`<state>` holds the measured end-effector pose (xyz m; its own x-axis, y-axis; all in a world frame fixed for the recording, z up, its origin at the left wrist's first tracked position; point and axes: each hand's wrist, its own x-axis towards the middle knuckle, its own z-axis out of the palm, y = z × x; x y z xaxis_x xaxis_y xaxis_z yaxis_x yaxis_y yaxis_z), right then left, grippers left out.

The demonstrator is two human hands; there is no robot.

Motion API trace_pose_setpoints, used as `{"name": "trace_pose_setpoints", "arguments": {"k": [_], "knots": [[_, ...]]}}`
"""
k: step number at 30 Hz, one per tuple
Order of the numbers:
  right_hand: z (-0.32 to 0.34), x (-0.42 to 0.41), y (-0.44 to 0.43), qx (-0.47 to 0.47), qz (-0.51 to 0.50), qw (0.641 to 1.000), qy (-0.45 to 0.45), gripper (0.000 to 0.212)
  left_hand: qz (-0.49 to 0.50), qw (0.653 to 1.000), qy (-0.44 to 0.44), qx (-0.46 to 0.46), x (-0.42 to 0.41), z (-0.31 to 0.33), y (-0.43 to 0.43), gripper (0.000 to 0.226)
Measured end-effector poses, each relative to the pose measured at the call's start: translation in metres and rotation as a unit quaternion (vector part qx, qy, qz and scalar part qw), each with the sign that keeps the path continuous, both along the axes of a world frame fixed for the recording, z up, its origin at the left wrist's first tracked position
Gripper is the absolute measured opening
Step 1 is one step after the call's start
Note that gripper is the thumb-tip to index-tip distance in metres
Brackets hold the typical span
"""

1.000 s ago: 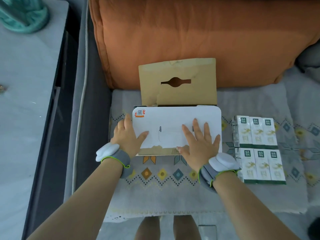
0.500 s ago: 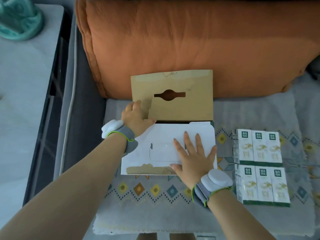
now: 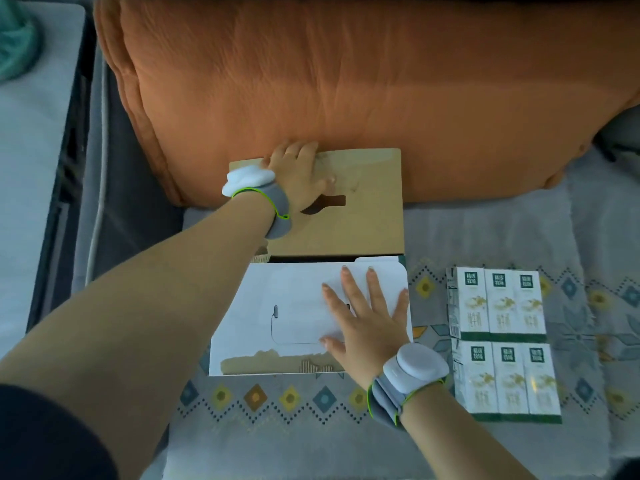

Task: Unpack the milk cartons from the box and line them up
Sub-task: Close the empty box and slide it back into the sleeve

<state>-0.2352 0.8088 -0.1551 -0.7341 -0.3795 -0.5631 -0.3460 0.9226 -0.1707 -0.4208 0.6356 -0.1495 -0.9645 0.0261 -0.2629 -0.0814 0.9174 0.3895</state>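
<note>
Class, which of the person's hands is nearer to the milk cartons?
Right. The right hand lies flat on the white flap, beside the milk cartons; the left hand holds the brown flap, farther away.

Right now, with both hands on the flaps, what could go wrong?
Left hand grips the brown flap near its handle slot; a hard pull might tear it. Right hand presses flat on the white flap, close to the cartons; swinging it out could knock them out of line.

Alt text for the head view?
A person's left hand holds the top edge of the box's raised brown flap; right hand presses flat on the white flap. Six milk cartons lie in two rows of three at right.
</note>
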Motion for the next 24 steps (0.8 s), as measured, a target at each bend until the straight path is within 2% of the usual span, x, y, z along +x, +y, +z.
{"name": "trace_pose_setpoints", "arguments": {"k": [4, 6, 10, 19, 22, 24], "knots": [[0.003, -0.002, 0.0, -0.01, -0.001, 1.0, -0.003, 0.074, -0.036, 0.998, -0.032, -0.03, 0.001, 0.007, 0.006, 0.065], [0.003, -0.002, 0.001, -0.015, 0.001, 1.0, -0.002, 0.073, -0.033, 0.998, -0.022, -0.052, 0.002, 0.013, 0.007, 0.066], [0.002, 0.0, 0.002, -0.018, 0.003, 1.0, -0.001, 0.072, -0.046, 0.993, 0.029, -0.103, 0.006, 0.031, 0.005, 0.061], [0.019, 0.006, 0.003, -0.023, -0.016, 1.0, 0.006, 0.067, -0.095, 0.967, 0.177, -0.154, 0.04, 0.091, 0.001, 0.034], [0.041, 0.009, -0.001, -0.04, -0.049, 0.997, 0.045, 0.059, -0.106, 0.962, 0.205, -0.146, 0.064, 0.111, 0.001, 0.028], [0.06, 0.011, -0.001, -0.054, -0.074, 0.989, 0.113, 0.051, -0.111, 0.961, 0.199, -0.157, 0.081, 0.122, 0.003, 0.031]]}}
